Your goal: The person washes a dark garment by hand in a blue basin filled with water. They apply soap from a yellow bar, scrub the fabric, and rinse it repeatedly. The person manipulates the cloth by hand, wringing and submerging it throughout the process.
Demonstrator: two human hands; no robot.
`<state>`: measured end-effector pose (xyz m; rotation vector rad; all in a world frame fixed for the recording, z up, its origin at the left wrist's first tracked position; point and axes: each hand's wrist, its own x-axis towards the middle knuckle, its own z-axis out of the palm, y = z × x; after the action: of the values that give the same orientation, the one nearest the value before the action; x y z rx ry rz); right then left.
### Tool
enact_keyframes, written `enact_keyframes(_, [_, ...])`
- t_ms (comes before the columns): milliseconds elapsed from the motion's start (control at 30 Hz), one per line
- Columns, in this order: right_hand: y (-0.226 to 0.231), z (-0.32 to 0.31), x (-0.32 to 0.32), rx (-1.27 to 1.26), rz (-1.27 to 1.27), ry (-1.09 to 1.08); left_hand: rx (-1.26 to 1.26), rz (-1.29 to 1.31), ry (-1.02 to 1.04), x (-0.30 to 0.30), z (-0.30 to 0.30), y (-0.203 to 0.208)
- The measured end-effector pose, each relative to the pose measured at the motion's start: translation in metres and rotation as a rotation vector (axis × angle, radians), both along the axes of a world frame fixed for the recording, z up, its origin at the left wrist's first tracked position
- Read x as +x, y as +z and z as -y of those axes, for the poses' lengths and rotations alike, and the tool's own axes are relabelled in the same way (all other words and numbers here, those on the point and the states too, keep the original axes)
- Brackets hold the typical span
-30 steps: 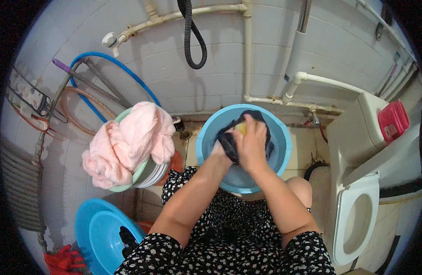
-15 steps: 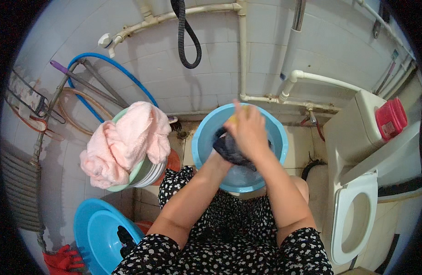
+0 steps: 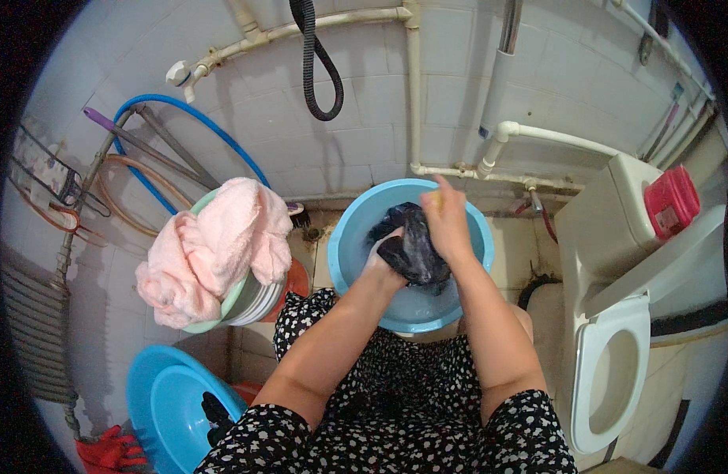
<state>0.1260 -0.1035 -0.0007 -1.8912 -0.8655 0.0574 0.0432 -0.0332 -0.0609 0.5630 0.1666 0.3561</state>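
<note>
Wall of pale tile (image 3: 372, 142): rises behind the water basin (image 3: 479, 245). Toilet (image 3: 605, 229): right of the water basin, well apart from it. Water basin itself: light blue, round, cloudy water inside. Pink fluffy cloth (image 3: 221, 245): heaped on a bucket (image 3: 257, 304), left of the water basin. Second basin (image 3: 162, 395), brighter blue: left of the water basin and nearer the person; black item (image 3: 215, 415) at its side toward the person. Dark cloth (image 3: 417, 245): wet, bunched, within the water basin's outline, about its middle. Right hand (image 3: 448, 225): over the right rear part of the water basin, fingers curled, pinching a yellow piece; contact with dark cloth cannot be told. Left hand (image 3: 377, 263): left of the water basin's middle, partly covered by dark cloth; finger closure hidden, cannot tell. Yellow piece (image 3: 435, 197): over the water basin's rear, mostly hidden by the right fingers.
</note>
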Motion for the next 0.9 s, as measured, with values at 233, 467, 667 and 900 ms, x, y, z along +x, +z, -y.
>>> enact_keyframes(233, [0.037, 0.041, -0.025, 0.335, -1.056, 0.439, 0.041, -0.257, 0.420, -0.026, -0.080, -0.028])
enact_keyframes(467, [0.038, 0.036, -0.043, 0.206, -0.969, 0.649, 0.276, -0.455, 0.556, -0.016, -0.017, 0.051])
enact_keyframes(667, [0.036, 0.045, -0.041, 0.161, -0.914, 0.843, 0.536, -0.521, 0.694, -0.004, -0.029, 0.044])
enact_keyframes(900, [0.033, 0.036, -0.031, 0.258, -1.031, 0.476, 0.089, -0.157, 0.147, -0.028, -0.033, 0.069])
